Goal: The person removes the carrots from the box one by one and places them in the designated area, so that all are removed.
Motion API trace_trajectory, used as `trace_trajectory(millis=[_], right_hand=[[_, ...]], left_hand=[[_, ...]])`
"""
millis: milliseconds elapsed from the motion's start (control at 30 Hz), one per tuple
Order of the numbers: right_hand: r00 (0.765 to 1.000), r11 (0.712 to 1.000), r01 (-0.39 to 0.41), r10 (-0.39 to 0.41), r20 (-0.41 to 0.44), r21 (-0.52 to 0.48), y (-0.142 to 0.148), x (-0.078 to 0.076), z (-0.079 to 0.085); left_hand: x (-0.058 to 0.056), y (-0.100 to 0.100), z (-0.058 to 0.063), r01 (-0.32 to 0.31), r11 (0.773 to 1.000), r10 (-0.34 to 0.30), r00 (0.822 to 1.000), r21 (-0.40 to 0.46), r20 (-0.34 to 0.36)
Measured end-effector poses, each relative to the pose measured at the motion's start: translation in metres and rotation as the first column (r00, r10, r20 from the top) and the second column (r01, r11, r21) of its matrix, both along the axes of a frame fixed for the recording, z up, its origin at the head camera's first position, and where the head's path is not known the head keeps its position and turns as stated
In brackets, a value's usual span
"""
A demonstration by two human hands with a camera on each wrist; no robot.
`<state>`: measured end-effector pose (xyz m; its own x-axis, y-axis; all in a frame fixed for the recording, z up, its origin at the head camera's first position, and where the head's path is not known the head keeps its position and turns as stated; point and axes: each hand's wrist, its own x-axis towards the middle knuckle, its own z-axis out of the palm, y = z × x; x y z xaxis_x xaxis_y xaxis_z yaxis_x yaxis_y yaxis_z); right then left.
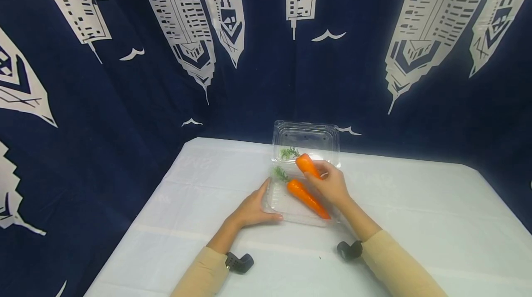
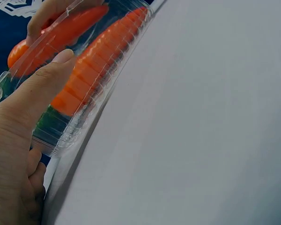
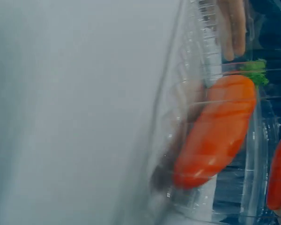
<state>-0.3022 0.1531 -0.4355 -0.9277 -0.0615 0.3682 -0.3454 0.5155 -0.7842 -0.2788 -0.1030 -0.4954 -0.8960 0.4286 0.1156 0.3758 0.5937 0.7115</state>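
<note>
One carrot (image 1: 305, 164) clamped in right fingers (image 1: 324, 166); second carrot (image 1: 306, 198) near, in container (image 1: 279, 200) left fingers (image 1: 272, 217) grip.

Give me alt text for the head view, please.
The right hand holds an orange carrot at an open clear plastic box, where a second carrot lies; the left hand holds the box's near left corner. The box sits on a white-covered table.
</note>
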Motion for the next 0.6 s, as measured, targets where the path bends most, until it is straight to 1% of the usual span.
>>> trace_trajectory(millis=[167,367,467,600], right_hand=[[0.999,0.999,0.036,-0.035,0.018,-0.012,0.003,0.001,0.007],[0.996,0.996,0.083,-0.082,0.046,-0.034,0.012,0.006,0.021],[0.991,0.991,0.125,-0.122,0.061,-0.041,0.017,0.009,0.028],[0.977,0.981,0.189,-0.184,0.104,-0.042,0.027,0.012,0.035]], left_hand=[[-0.001,0.001,-0.001,0.003,1.000,-0.003,1.000,0.006,-0.003],[-0.001,0.001,-0.003,-0.003,1.000,0.003,1.000,-0.002,-0.003],[-0.001,0.001,-0.003,-0.005,1.000,0.005,1.000,-0.001,-0.002],[0.001,0.001,-0.001,-0.008,1.000,0.008,1.000,0.000,0.003]])
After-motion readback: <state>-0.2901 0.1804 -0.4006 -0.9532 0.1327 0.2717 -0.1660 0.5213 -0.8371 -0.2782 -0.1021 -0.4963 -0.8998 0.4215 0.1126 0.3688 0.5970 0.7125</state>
